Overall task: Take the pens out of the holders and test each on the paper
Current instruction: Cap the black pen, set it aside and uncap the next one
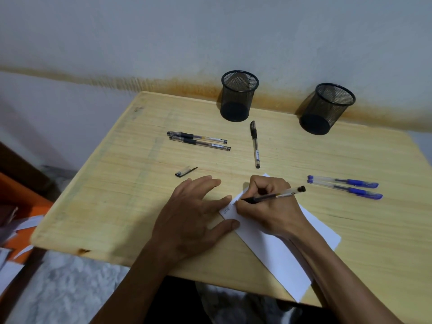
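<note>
My right hand point(268, 206) grips an uncapped black pen point(278, 195), its tip touching the white paper point(280, 251) near some handwriting. My left hand point(194, 213) lies flat with spread fingers, holding down the paper's left edge. The pen's cap point(185, 171) lies on the table just beyond my left hand. Two black pens point(198, 141) lie side by side further back, and a third black pen point(255, 144) lies lengthwise near the middle. Two blue pens point(344, 187) rest at the right. Two black mesh holders point(238, 95) point(326, 108) stand empty by the wall.
The light wooden table point(131, 188) sits against a stained grey wall. Off its left edge are an orange object point(18, 213) and loose papers. A grey textured floor or rug point(70, 288) shows below the front edge.
</note>
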A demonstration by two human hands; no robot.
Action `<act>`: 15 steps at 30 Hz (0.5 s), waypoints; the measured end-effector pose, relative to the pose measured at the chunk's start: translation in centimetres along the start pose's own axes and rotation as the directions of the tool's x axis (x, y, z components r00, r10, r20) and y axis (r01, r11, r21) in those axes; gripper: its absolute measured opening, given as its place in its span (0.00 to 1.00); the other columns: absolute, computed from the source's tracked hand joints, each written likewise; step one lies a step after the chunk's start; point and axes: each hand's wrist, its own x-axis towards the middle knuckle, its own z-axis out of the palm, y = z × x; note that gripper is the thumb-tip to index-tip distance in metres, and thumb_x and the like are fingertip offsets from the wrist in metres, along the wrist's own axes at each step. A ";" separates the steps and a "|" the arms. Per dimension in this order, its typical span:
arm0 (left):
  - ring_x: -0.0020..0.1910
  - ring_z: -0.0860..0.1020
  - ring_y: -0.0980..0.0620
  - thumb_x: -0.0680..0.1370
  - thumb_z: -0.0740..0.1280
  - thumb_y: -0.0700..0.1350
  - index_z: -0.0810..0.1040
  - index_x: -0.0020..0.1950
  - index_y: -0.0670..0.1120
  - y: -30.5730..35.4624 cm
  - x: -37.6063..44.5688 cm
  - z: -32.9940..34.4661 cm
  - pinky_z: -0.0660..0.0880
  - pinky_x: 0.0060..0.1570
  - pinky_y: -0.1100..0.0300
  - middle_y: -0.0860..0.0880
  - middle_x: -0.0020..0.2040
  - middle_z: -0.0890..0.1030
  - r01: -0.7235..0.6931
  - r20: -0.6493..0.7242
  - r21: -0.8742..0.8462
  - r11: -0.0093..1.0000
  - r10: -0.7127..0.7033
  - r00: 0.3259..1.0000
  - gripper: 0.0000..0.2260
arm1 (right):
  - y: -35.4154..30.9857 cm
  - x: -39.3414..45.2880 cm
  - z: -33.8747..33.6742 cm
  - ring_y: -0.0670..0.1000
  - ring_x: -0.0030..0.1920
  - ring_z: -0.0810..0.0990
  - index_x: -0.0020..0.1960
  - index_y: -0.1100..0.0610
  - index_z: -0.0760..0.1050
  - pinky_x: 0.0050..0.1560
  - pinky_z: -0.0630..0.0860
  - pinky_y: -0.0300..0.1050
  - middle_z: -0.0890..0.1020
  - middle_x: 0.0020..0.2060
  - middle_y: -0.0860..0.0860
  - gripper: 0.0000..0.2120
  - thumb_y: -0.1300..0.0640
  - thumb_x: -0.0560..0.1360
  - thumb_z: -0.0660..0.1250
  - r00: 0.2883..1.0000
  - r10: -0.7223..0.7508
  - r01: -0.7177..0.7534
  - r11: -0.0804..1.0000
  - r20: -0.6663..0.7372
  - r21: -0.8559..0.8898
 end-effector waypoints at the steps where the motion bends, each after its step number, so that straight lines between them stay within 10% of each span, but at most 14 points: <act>1: 0.70 0.73 0.48 0.72 0.66 0.68 0.84 0.59 0.56 0.0 0.0 0.0 0.69 0.66 0.42 0.50 0.68 0.77 0.001 -0.001 0.000 1.000 -0.001 1.000 0.23 | 0.0 0.0 0.1 0.44 0.28 0.73 0.29 0.58 0.75 0.30 0.68 0.44 0.79 0.26 0.55 0.08 0.55 0.59 0.71 1.000 -0.001 0.001 1.000 -0.010 0.001; 15: 0.71 0.72 0.48 0.72 0.65 0.68 0.83 0.60 0.57 0.2 0.0 -0.1 0.68 0.67 0.43 0.50 0.69 0.77 0.008 -0.002 0.001 1.000 -0.008 1.000 0.23 | -0.3 -0.1 0.0 0.42 0.28 0.72 0.29 0.60 0.75 0.30 0.68 0.38 0.76 0.25 0.49 0.08 0.61 0.61 0.74 0.999 0.014 -0.014 1.000 -0.036 0.010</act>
